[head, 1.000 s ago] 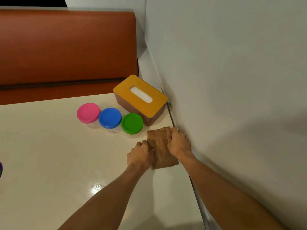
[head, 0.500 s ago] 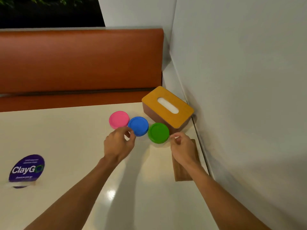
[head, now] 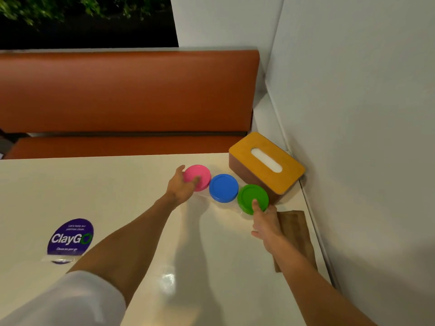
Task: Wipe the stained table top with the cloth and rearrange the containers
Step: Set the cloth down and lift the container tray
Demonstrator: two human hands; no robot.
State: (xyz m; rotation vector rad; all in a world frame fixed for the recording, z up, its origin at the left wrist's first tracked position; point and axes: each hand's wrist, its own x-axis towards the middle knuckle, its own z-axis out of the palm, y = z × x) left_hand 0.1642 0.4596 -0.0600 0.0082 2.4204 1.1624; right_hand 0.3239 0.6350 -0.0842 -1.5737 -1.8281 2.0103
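Wooden tissue box (against wall) crowds green-lidded container, brown cloth.

left hand curled, right hand curled

A wooden tissue box with a yellow slotted lid sits in the far right corner by the white wall. A purple ClayGo sticker lies flat at left. An orange bench seat stands behind.
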